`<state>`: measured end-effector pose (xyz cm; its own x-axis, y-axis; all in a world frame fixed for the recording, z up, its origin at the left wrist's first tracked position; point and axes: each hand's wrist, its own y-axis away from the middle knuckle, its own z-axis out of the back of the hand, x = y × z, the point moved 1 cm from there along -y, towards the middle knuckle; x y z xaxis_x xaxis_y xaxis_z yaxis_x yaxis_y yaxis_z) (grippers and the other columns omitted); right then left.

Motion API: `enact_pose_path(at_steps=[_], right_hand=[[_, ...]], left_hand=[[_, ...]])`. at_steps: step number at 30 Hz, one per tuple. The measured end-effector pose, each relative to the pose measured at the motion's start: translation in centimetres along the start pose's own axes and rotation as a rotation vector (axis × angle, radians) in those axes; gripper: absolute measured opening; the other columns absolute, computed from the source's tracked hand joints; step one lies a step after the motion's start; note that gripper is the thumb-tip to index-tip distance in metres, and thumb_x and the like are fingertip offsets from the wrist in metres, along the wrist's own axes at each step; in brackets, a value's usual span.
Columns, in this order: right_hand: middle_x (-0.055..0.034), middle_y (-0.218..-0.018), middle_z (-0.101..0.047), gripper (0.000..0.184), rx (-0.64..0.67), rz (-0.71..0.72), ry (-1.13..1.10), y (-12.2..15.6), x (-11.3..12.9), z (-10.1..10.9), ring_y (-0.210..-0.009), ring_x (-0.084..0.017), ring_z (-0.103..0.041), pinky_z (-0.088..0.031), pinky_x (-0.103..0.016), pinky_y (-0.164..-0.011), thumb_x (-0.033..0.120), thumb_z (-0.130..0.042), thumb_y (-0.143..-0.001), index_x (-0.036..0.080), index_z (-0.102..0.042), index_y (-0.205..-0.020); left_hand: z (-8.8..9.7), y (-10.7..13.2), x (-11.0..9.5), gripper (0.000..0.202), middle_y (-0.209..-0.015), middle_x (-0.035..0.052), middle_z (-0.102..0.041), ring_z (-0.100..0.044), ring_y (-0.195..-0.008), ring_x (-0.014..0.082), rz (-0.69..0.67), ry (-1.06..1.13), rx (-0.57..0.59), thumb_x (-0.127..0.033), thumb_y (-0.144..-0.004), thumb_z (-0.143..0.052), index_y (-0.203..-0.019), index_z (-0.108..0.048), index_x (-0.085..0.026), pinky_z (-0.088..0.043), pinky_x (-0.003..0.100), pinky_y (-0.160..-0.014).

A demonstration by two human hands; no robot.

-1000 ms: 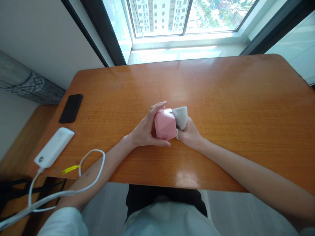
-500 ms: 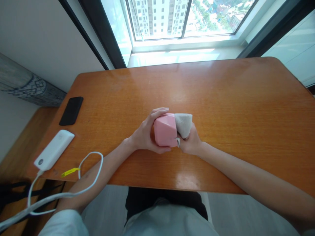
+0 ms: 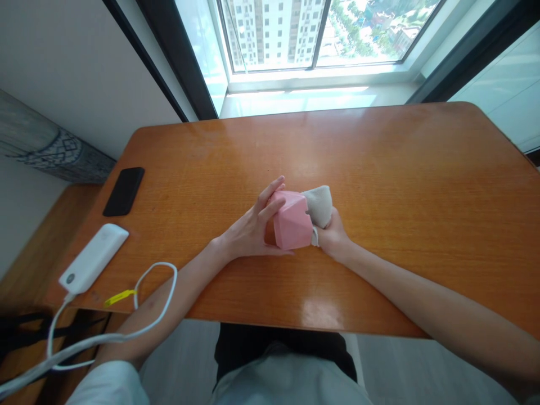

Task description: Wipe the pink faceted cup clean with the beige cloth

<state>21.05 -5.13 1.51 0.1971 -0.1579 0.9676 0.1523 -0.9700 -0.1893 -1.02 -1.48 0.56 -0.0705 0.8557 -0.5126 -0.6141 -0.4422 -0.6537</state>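
Observation:
A pink faceted object [image 3: 292,221] sits at the middle of the orange wooden table [image 3: 400,169]. My left hand [image 3: 248,228] wraps round its left side, fingers curled over the top. My right hand [image 3: 331,236] grips a beige cloth [image 3: 319,203] and presses it against the right side of the pink object. Most of my right hand's fingers are hidden behind the cloth and the object.
A black phone [image 3: 124,190] lies at the table's left edge. A white power bank [image 3: 93,258] lies nearer me on the left, with a white cable [image 3: 139,315] looping off the front edge. A window sill runs beyond the far edge.
The pink object has been turned and tilted a little to the right, and my left fingers have shifted over its top. The cloth has moved slightly up along the object's right side.

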Motion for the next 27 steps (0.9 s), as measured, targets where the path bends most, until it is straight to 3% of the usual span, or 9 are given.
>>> enact_pose_path(at_steps=[3,6,10,15,17,19,22,24,27], right_hand=[[-0.0009,-0.083,-0.082,0.05,-0.063,-0.152,-0.16,-0.4,-0.8,-0.1,-0.069,-0.017,-0.073,-0.062,-0.027,-0.064,0.058,-0.105,-0.067,0.026,-0.085,-0.098],[-0.0009,-0.084,-0.082,0.053,-0.05,-0.196,-0.176,-0.3,-1.2,-0.2,-0.071,-0.018,-0.074,-0.061,-0.027,-0.063,0.057,-0.107,-0.064,0.025,-0.084,-0.101],[-0.0025,-0.088,-0.084,0.056,-0.007,-0.09,-0.068,0.0,-0.4,-0.4,-0.081,-0.023,-0.078,-0.066,-0.031,-0.071,0.057,-0.107,-0.063,0.024,-0.084,-0.102],[-0.0056,-0.098,-0.087,0.056,0.031,0.01,0.03,0.0,1.2,-0.9,-0.091,-0.027,-0.082,-0.07,-0.039,-0.085,0.061,-0.105,-0.065,0.024,-0.084,-0.102],[-0.0066,-0.098,-0.088,0.058,0.008,-0.004,0.048,0.0,1.1,-0.9,-0.094,-0.028,-0.083,-0.071,-0.039,-0.085,0.064,-0.104,-0.065,0.024,-0.084,-0.101],[-0.0073,-0.097,-0.088,0.059,-0.013,-0.028,0.034,0.1,0.5,-0.7,-0.096,-0.03,-0.083,-0.071,-0.038,-0.082,0.065,-0.104,-0.065,0.024,-0.084,-0.102],[-0.0058,-0.094,-0.087,0.06,-0.054,-0.065,-0.033,0.2,-0.5,-0.3,-0.091,-0.029,-0.084,-0.071,-0.037,-0.078,0.059,-0.107,-0.063,0.024,-0.084,-0.106],[-0.004,-0.09,-0.087,0.058,-0.08,-0.094,-0.092,0.0,-1.0,-0.2,-0.083,-0.027,-0.083,-0.071,-0.035,-0.074,0.053,-0.108,-0.063,0.025,-0.083,-0.106],[-0.0033,-0.086,-0.086,0.053,-0.093,-0.132,-0.158,-0.2,-1.0,-0.3,-0.076,-0.024,-0.082,-0.07,-0.034,-0.07,0.054,-0.107,-0.066,0.025,-0.083,-0.104]], left_hand=[[0.3,0.2,0.0,0.134,-0.19,0.0159,-0.011,-0.04,-0.169,0.0422,0.01,-0.07,0.018,-0.05,-0.083,-0.101,-0.181,-0.01,-0.046,-0.058,0.064,-0.124],[0.7,0.2,-0.1,0.126,-0.186,0.0174,-0.025,-0.046,-0.165,0.0406,0.011,-0.096,0.014,-0.039,-0.084,-0.101,-0.18,-0.019,-0.043,-0.06,0.06,-0.122],[0.7,-0.2,-0.8,0.13,-0.169,0.0199,-0.05,-0.061,-0.149,0.0405,0.119,0.02,-0.061,-0.05,-0.071,-0.107,-0.175,-0.031,-0.035,-0.06,0.057,-0.12],[0.2,-0.7,-1.5,0.143,-0.141,0.013,-0.07,-0.077,-0.113,0.0308,0.344,0.251,-0.049,-0.055,-0.064,-0.108,-0.176,-0.021,-0.034,-0.066,0.048,-0.099],[0.1,-0.6,-1.5,0.148,-0.144,0.0139,-0.069,-0.077,-0.116,0.0336,0.351,0.245,-0.024,-0.057,-0.065,-0.108,-0.178,-0.016,-0.035,-0.066,0.051,-0.102],[0.1,-0.3,-1.1,0.154,-0.157,0.0181,-0.062,-0.072,-0.133,0.0411,0.322,0.193,-0.007,-0.061,-0.064,-0.108,-0.18,-0.009,-0.036,-0.063,0.059,-0.112],[0.2,0.1,-0.3,0.152,-0.182,0.02,-0.033,-0.047,-0.163,0.049,0.171,0.046,-0.001,-0.064,-0.067,-0.106,-0.181,-0.007,-0.042,-0.052,0.07,-0.127],[0.3,0.3,0.1,0.138,-0.189,0.0168,-0.018,-0.036,-0.171,0.0459,0.07,-0.064,-0.004,-0.053,-0.079,-0.102,-0.18,-0.009,-0.047,-0.05,0.071,-0.129],[0.5,0.4,0.4,0.119,-0.189,0.0165,-0.018,-0.036,-0.172,0.0409,-0.012,-0.169,-0.004,-0.03,-0.091,-0.093,-0.18,-0.015,-0.045,-0.054,0.065,-0.127]])
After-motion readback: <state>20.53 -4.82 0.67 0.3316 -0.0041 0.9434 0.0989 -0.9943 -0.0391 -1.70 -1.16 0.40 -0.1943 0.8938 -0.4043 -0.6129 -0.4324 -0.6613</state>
